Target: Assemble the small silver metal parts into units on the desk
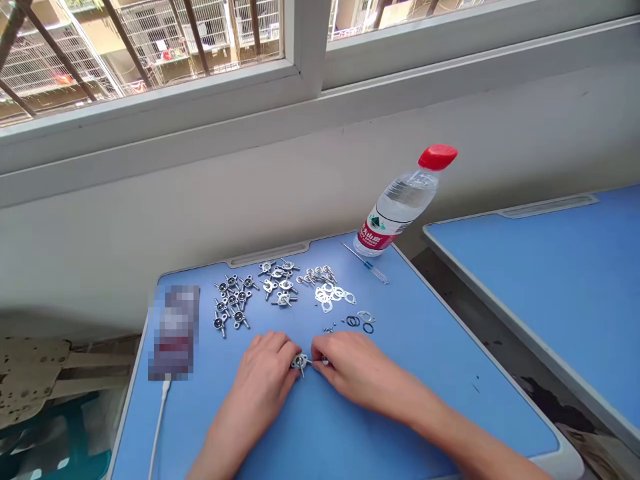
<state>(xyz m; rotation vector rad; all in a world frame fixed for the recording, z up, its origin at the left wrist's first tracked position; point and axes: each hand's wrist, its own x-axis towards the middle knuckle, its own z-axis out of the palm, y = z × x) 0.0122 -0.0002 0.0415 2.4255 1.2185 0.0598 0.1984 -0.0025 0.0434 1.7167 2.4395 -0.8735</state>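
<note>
Hand on the left [267, 371], nearly closed, pinches a metal fitting [301, 362].

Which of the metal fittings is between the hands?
The lone fitting between the left hand and right hand; the other fittings lie in clusters farther back on the blue table.

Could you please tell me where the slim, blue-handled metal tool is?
In the head view, the tool lies right of centre on the blue tabletop, beside the clear, red-capped plastic bottle.
</note>
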